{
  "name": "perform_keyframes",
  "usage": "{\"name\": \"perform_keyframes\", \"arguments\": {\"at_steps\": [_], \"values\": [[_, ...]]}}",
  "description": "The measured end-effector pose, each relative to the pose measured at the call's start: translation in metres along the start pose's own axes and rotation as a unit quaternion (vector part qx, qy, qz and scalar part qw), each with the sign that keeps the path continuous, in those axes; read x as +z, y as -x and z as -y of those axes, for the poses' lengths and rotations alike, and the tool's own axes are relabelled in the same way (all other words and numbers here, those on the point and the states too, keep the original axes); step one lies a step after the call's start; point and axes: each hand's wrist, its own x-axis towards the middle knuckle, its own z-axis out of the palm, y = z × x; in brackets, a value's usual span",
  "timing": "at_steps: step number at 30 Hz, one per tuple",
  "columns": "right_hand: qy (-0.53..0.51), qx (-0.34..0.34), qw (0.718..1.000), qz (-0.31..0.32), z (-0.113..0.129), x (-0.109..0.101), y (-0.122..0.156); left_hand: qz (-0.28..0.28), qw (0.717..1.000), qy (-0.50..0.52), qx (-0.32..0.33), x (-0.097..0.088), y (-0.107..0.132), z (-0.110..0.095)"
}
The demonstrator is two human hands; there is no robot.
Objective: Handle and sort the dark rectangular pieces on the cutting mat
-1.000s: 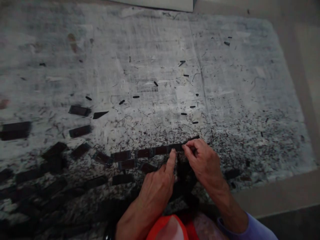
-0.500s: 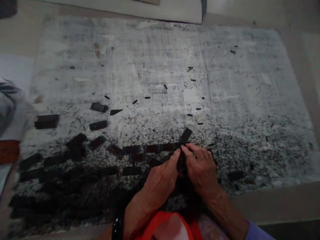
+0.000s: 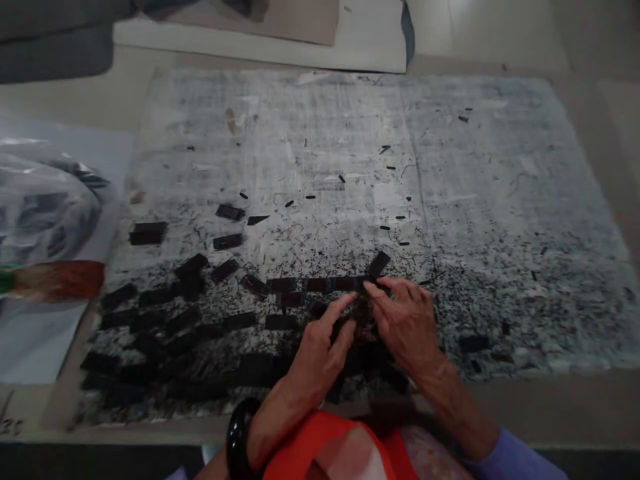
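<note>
Several flat dark rectangular pieces lie end to end in a row [image 3: 345, 284] on a white, stained sheet [image 3: 320, 133]. At the row's right end my right hand [image 3: 406, 323] is curled, its fingertips pressed onto a dark piece that they partly cover. A tilted dark rectangular piece [image 3: 379, 265] lies just beyond those fingertips. My left hand [image 3: 317, 350] is close by on the left, its index finger stretched toward the row and its thumb apart, with nothing visible between them. Dark pieces below and between both hands are hard to make out.
More dark pieces [image 3: 240, 321] lie scattered and heaped at the left front. Tiny dark shreds and short strips dot the sheet. At left are a clear plastic bag [image 3: 50, 207] and a brush with reddish-brown bristles [image 3: 63, 280]. A pale board [image 3: 370, 50] lies at the back.
The view has shifted left, showing more of the bag and brush. My left thumb has moved away from the index finger. My right hand stays at the row's end.
</note>
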Motion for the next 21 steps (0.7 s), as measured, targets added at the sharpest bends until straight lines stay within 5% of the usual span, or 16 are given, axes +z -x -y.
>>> {"name": "perform_keyframes", "arguments": {"at_steps": [4,6,9,13,17,21], "values": [[-0.103,0.039,0.993,-0.047,-0.004,-0.01,0.003,0.025,0.999,0.028,-0.037,0.001,-0.001,-0.003],[-0.213,0.03,0.977,0.01,-0.003,-0.016,0.005,0.064,0.997,0.033,-0.029,0.003,-0.002,-0.001],[-0.367,0.002,0.916,0.161,0.004,-0.023,0.004,0.101,0.994,0.038,-0.003,0.005,-0.001,0.001],[-0.42,0.037,0.872,0.25,0.012,-0.027,-0.004,0.125,0.991,0.024,-0.037,0.001,0.002,0.002],[-0.42,0.05,0.863,0.274,0.013,-0.024,-0.012,0.115,0.991,0.009,-0.061,-0.004,0.003,0.003],[-0.391,0.123,0.891,0.196,0.01,-0.016,-0.02,0.068,0.995,-0.013,-0.067,-0.01,0.005,0.009]]}}
